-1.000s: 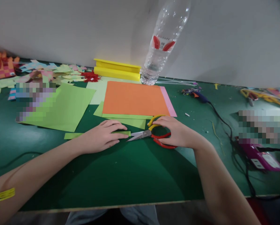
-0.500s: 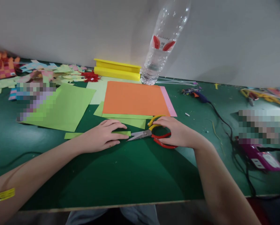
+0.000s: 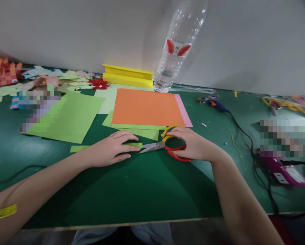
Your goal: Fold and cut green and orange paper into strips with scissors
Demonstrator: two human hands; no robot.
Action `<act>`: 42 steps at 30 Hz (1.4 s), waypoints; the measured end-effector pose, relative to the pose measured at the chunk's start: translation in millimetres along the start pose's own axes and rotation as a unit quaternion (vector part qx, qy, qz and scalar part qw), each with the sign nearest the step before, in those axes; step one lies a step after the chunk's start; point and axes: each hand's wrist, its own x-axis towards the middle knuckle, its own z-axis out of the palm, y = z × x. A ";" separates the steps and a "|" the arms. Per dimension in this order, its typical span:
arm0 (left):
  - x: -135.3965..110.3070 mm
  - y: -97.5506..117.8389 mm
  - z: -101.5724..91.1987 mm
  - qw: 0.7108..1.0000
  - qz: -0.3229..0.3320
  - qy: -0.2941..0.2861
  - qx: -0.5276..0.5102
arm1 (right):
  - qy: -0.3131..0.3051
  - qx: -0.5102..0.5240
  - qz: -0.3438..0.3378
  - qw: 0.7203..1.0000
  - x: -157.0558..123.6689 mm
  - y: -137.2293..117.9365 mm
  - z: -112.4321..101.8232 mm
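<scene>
A narrow green paper strip (image 3: 80, 148) lies along the green table. My left hand (image 3: 109, 148) is over its middle, fingers bent round it and holding it down; the part under the palm is hidden. At the strip's right end are the partly opened blades of a pair of scissors (image 3: 155, 146) with yellow and red handles. My right hand (image 3: 194, 144) grips the handles, thumb and fingers in the loops. Just beyond both hands, an orange paper sheet (image 3: 147, 107) rests on green and pink sheets.
Left of centre lies a green sheet (image 3: 76, 115), with paper scraps (image 3: 63, 75) behind it. A clear plastic bottle (image 3: 176, 47) stands by the wall, beside a folded yellow piece (image 3: 128, 76). To the right are a corded blue tool (image 3: 219, 104) and a purple box (image 3: 282, 168) with cables.
</scene>
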 end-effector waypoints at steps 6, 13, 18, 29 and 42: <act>-0.6 1.2 0.9 1.000 -0.008 0.005 0.007 | -0.002 0.000 0.008 1.000 -0.1 -0.7 -0.3; -0.7 -1.8 3.2 0.999 -0.025 0.023 -0.016 | 0.004 0.006 0.006 1.000 -0.5 0.0 0.5; -1.7 -4.9 6.0 0.998 -0.044 0.039 -0.039 | -0.001 0.012 0.008 1.000 -0.1 0.4 0.1; -3.5 -8.6 7.4 0.996 -0.062 0.038 -0.058 | -0.009 0.007 0.011 1.000 -0.4 -0.1 -0.5; -1.2 -5.4 6.1 0.997 -0.046 0.049 -0.028 | -0.008 -0.005 0.011 1.000 -0.5 0.0 0.1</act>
